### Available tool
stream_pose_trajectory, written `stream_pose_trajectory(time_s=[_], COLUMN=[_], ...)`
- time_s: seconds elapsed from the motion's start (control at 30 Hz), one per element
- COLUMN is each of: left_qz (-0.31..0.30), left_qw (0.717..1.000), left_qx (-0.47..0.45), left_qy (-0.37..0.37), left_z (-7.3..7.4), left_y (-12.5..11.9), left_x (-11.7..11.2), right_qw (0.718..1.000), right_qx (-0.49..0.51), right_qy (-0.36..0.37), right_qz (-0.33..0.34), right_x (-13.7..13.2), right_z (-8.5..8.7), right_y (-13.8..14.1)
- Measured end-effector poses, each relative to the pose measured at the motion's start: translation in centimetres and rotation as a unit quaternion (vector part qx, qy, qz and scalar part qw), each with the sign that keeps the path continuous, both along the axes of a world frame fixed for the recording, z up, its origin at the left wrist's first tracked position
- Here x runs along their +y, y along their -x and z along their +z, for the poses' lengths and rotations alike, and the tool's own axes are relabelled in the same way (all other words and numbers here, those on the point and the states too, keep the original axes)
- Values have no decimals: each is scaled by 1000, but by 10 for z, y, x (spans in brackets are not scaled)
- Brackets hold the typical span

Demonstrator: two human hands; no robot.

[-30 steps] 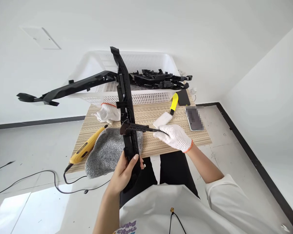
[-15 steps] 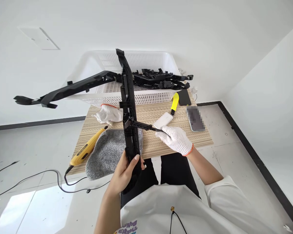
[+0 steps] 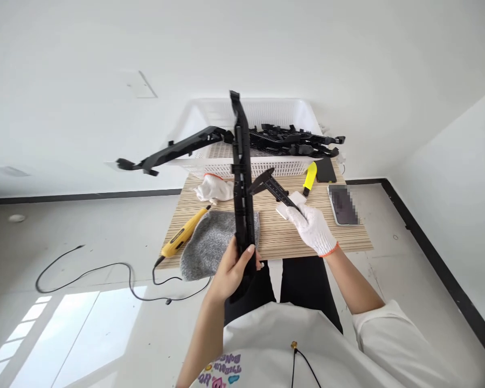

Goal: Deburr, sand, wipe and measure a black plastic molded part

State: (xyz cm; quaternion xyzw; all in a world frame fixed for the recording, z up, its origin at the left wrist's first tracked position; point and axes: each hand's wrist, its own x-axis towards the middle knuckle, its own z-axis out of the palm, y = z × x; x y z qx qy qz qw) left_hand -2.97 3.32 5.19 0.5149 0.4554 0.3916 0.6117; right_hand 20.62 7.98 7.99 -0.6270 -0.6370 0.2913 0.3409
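My bare left hand [image 3: 233,265] grips the lower end of a long black plastic trim part [image 3: 242,178] and holds it upright over the table. My right hand [image 3: 313,227], in a white knit glove, is closed round a black caliper [image 3: 271,186]. The caliper's jaws sit just right of the trim part, slightly apart from it. Beneath the part lies a grey cloth [image 3: 212,242].
A white slotted basket [image 3: 210,121] at the back of the wooden table [image 3: 347,242] holds several black trim parts; one long part [image 3: 173,150] sticks out left. Also there: a spare white glove [image 3: 215,188], yellow corded tool [image 3: 182,236], yellow-handled knife [image 3: 309,175], white box, phone [image 3: 341,205].
The caliper has come off the trim part and swung up and to the right. My view has shifted, so everything sits further right in the picture.
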Motion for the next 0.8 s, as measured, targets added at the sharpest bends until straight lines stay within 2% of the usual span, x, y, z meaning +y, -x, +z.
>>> stream_pose_trajectory(time_s=[0.23,0.4,0.53,0.67,0.73,0.8], left_qz=[-11,-36,-35,-19,0,14], left_qw=[999,998,998,1000,1000,999], left_qx=[49,54,47,9,-15,-31], left_qy=[-5,-17,-15,4,8,5], left_z=[-1,-4,-4,-3,-4,-5], left_y=[8,12,12,12,13,15], left_x=[4,3,2,1,0,-1], right_qw=[993,974,963,967,981,991], right_qx=[-114,-220,-261,-250,-191,-90], right_qy=[-9,-32,-39,-50,-6,45], right_qz=[-17,-53,-59,-3,41,87], right_x=[5,10,13,10,4,-4], right_z=[11,24,25,20,19,20], right_y=[5,17,21,17,14,11])
